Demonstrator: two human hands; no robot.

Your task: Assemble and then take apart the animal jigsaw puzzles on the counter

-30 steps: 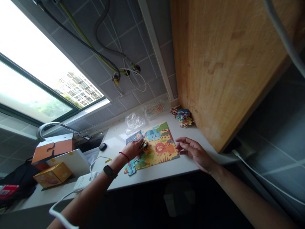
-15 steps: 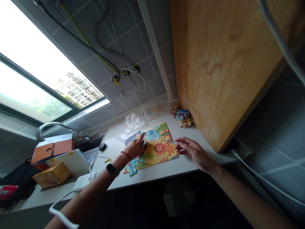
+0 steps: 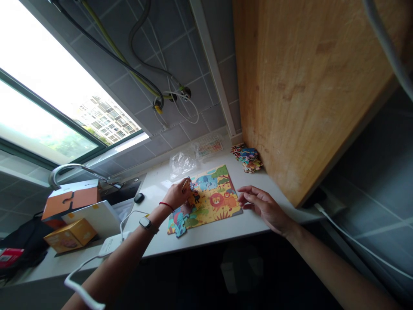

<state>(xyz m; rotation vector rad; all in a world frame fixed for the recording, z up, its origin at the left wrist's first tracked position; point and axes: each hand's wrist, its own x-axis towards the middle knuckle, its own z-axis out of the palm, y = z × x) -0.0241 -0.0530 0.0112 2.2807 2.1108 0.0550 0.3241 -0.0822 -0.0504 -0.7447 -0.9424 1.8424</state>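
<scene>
A colourful animal jigsaw puzzle (image 3: pixel 222 189), largely joined, lies on the white counter, with a lion, elephant and bushes on it. Over its far left part, my left hand (image 3: pixel 177 194) is closed in a pinch on a puzzle piece (image 3: pixel 187 184), which looks tilted up and is partly hidden by the fingers. A blue puzzle piece (image 3: pixel 180 230) sticks out at the near left corner. Beside the puzzle's right edge, my right hand (image 3: pixel 263 206) is open, its fingers loosely curved and holding nothing.
A pile of puzzle pieces (image 3: pixel 248 158) sits by the wooden panel (image 3: pixel 284 94). Clear plastic wrapping (image 3: pixel 182 163) lies behind the puzzle. To the left are a black mouse (image 3: pixel 139 198), a white power strip (image 3: pixel 112 243), boxes (image 3: pixel 71 237) and a sink tap (image 3: pixel 80 168).
My left hand has drawn back to the left, going from a stretched index finger on the puzzle to a pinch on a piece at its far left. My right hand stays where it was.
</scene>
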